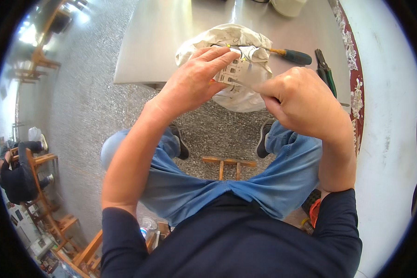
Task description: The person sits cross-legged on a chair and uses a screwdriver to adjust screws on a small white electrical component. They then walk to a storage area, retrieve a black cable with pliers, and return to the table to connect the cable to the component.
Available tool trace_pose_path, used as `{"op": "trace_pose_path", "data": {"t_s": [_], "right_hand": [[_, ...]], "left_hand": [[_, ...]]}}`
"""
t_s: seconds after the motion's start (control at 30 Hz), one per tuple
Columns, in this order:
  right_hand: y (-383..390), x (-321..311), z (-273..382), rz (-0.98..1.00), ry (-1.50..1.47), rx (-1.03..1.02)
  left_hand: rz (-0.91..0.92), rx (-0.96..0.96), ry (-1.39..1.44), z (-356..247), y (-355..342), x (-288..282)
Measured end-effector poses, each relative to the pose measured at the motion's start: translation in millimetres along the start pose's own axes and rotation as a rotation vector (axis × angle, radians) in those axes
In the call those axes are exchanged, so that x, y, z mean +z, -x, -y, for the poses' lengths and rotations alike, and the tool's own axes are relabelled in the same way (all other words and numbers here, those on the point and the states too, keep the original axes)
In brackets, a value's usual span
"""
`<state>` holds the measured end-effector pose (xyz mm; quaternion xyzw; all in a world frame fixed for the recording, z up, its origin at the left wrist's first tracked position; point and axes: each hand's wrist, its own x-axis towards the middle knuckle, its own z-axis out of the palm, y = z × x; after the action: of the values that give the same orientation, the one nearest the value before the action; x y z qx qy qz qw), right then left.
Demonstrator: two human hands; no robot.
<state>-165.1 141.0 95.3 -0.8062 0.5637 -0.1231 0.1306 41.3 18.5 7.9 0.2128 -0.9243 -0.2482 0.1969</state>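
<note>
A white rectangular block with a row of dark square openings [231, 70], which looks like an electrical switch part, rests on a crumpled off-white cloth or bag [243, 99] at the table's near edge. My left hand [194, 76] holds it from the left, fingers over its top. Closed in a fist, my right hand [301, 99] grips a thin metal-bladed tool [240, 83], like a screwdriver. Its tip meets the block's lower right side; the handle is hidden in my fist. Behind the block, a screwdriver with an orange and dark green handle [295, 56] lies across the cloth.
Dark green-handled pliers [326, 74] lie on the metal table [148, 41] to the right. A pale container [288, 5] stands at the far edge. A white wall [389, 92] runs along the right. Between my feet is a wooden stool bar [229, 162]. Another person [18, 176] sits far left.
</note>
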Motion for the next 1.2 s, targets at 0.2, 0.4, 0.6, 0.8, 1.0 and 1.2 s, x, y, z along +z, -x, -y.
{"op": "trace_pose_path", "data": {"t_s": [0.2, 0.4, 0.6, 0.8, 1.0, 1.2], "right_hand": [[-8, -6, 0, 0.006, -0.107, 0.065], [-16, -13, 5, 0.043, -0.115, 0.137], [-23, 1, -2, -0.079, -0.138, -0.022], [-29, 13, -6, -0.265, -0.126, -0.118], [-20, -47, -21, -0.196, -0.834, 0.268], [-14, -30, -27, -0.99, -1.217, 0.18]], "left_hand": [[-0.077, 0.032, -0.01, -7, 0, 1], [-0.159, 0.054, 0.134, -5, 3, 3], [-0.191, 0.043, 0.146, -7, 2, 4], [-0.198, 0.1, -0.111, -17, 3, -2], [-0.333, -0.006, 0.011, -12, 5, -1], [-0.383, -0.163, 0.138, 0, 11, 1]]}}
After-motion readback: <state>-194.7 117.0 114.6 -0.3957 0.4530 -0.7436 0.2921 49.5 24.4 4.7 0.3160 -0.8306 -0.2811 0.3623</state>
